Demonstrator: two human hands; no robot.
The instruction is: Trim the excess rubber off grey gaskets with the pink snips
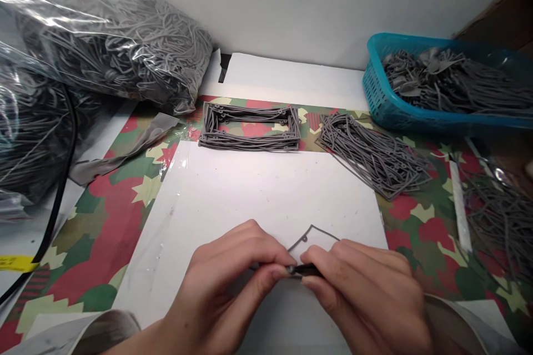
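Low over the white sheet, my left hand [244, 269] pinches a thin grey rubber gasket [311, 227] between thumb and forefinger. A corner of the gasket, with a small round eyelet beside it, sticks up behind my fingers. My right hand [362, 283] is closed on a slim black tool [307, 269], whose tip meets the gasket at my left fingertips. Most of that tool is hidden in my fingers, so its kind does not show. Behind my hands lie a neat rectangular stack of grey gaskets [250, 144] and a looser pile of gaskets [375, 155].
Clear bags [125, 39] full of grey gaskets crowd the left, near a black cable [62, 188]. A blue basket [377, 77] of gaskets stands at back right. More grey strands [503, 222] lie at right. White paper [258, 188] covers part of the patterned tabletop [112, 199].
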